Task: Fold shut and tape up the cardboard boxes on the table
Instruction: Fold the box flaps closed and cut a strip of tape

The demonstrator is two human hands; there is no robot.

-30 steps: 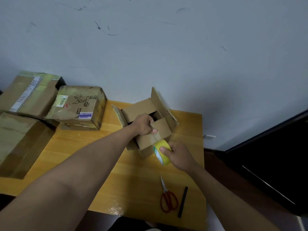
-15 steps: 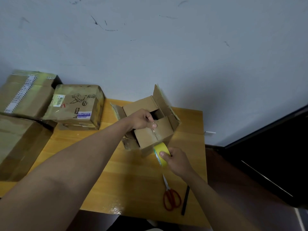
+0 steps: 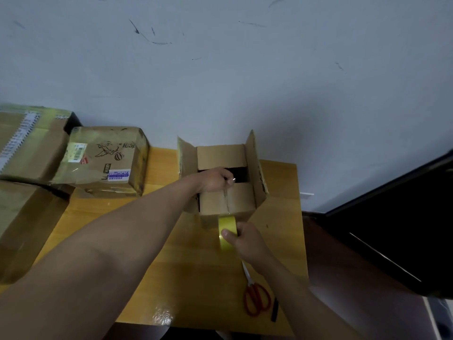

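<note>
1. Since 1 s ago, the open box [image 3: 228,200] has turned square to the viewer, and the left hand [image 3: 217,179] has slid farther back along its near flap.
2. That hand pinches the tape strip's [image 3: 226,200] end over the box's top.
3. Right hand [image 3: 247,239] grips the yellow tape roll [image 3: 226,229], just in front of the box.
4. Box sits at the table's [image 3: 191,278] far edge by the wall; red scissors [image 3: 256,296] lie near the front.

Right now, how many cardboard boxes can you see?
4. An open box sits mid-table under the left hand. A printed box stands left of it. Two more boxes sit at the far left, partly out of view; others may be hidden.
</note>
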